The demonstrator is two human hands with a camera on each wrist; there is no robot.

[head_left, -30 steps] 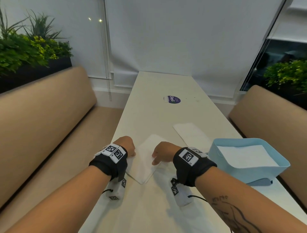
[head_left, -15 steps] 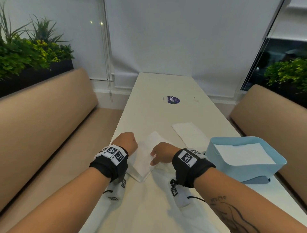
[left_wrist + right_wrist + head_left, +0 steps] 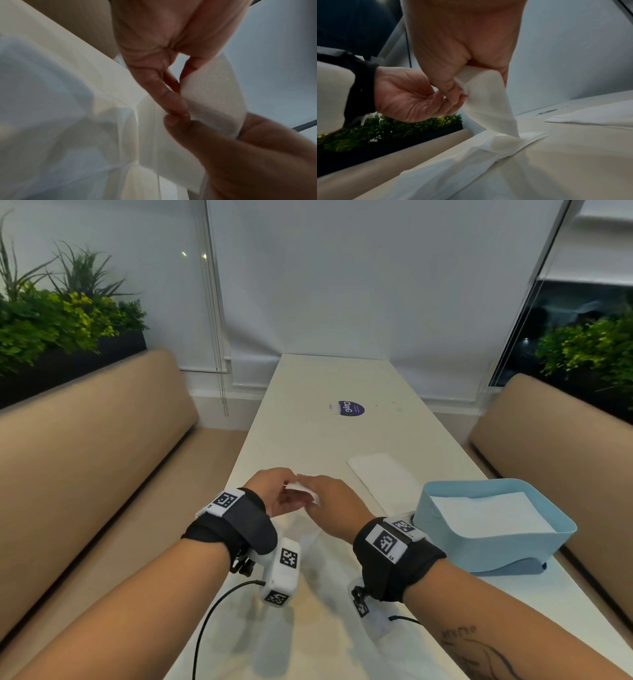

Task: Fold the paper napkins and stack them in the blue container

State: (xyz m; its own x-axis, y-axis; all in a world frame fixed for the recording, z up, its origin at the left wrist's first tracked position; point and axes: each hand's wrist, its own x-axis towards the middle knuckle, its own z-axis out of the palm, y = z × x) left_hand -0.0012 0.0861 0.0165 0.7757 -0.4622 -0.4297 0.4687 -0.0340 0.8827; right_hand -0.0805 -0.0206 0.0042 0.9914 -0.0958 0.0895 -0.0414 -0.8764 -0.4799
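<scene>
**Napkin corner held between both hands**

I see my left hand [image 3: 274, 491] and right hand [image 3: 334, 508] each pinching one corner of the paper napkin [image 3: 303, 489] above the table [image 3: 308, 392], where its lower part rests. The blue container [image 3: 496, 546], just to the right, holds folded napkins [image 3: 486, 511].

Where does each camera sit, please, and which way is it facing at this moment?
Head: worn on the head, facing forward and down the table; left hand and right hand show with their forearms.
Left wrist: under the left wrist, looking along the palm to its fingers; the right hand's fingers enter lower right.
Right wrist: under the right wrist, looking along its palm toward the left hand and planter.
Shared: all three see the napkin both hands pinch.
</scene>
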